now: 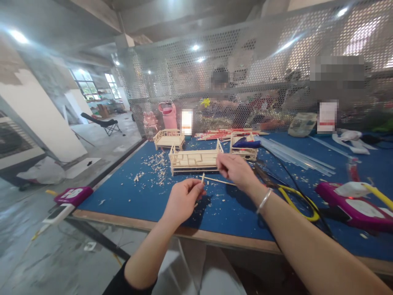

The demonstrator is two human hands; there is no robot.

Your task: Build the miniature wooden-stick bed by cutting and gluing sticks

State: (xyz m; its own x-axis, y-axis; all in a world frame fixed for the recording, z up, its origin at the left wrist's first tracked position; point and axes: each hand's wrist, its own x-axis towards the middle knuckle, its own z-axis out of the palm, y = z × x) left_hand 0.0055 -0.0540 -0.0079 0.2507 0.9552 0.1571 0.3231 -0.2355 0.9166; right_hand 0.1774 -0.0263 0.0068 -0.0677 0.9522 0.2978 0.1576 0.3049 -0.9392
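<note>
My left hand [183, 198] is closed in a pinch on a short, pale wooden stick [203, 177], which points upward above the blue tabletop. My right hand [238, 169] is closed in front of the right end of a small wooden model bench [196, 159]. Whatever lies between those fingers is hidden, and I cannot tell whether they touch the bench. A longer thin stick [216, 180] lies between the two hands. Behind the bench stands a second model seat [169, 139] on the left. Another small wooden model [244, 152] is on the right, with a blue-handled tool [245, 143] across it.
Wood chips [156, 170] litter the blue tabletop [123, 200]. Clear glue sticks [297, 155], a yellow-handled tool [299, 200], cables and a purple power strip [353, 205] lie right. Red-wrapped sticks [219, 134] lie before a perforated metal screen [184, 69]; people sit beyond.
</note>
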